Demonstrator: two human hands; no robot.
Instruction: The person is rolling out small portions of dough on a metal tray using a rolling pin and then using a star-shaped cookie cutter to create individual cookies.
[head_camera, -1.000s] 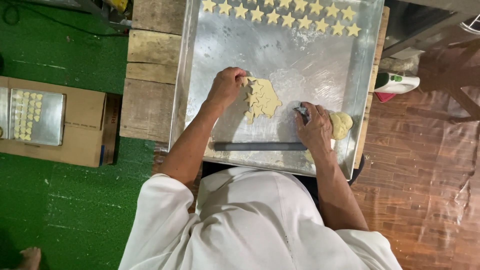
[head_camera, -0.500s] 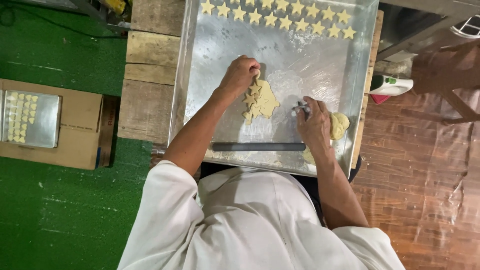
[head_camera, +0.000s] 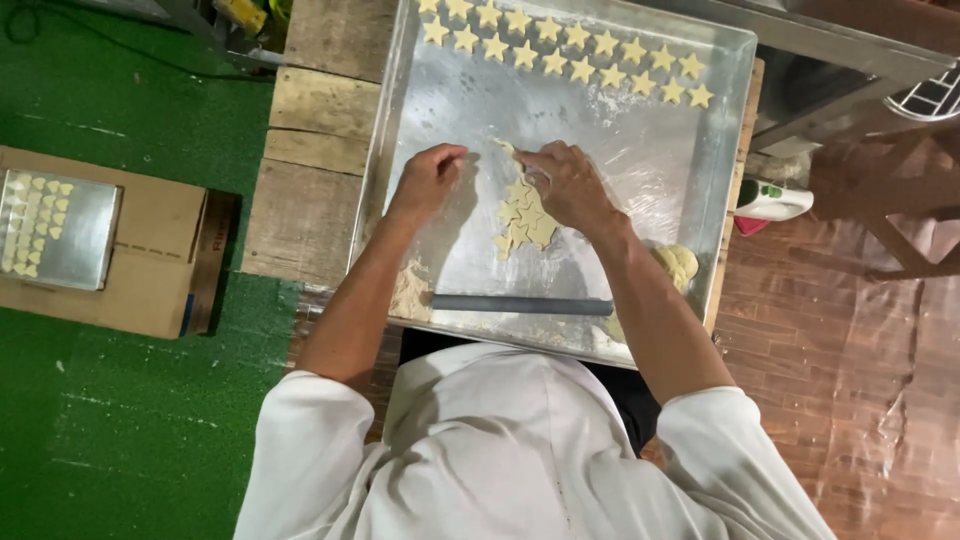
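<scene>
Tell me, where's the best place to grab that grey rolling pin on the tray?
Probably its middle, from above. The rolling pin is a plain straight rod without handles, lying flat along the near edge of the tray, between both forearms. A flour heap crowds its left end, and the right forearm passes over its right end.

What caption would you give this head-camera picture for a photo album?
Both hands, left hand and right hand, work rolled dough on a metal tray lined with star-shaped cutouts.
</scene>
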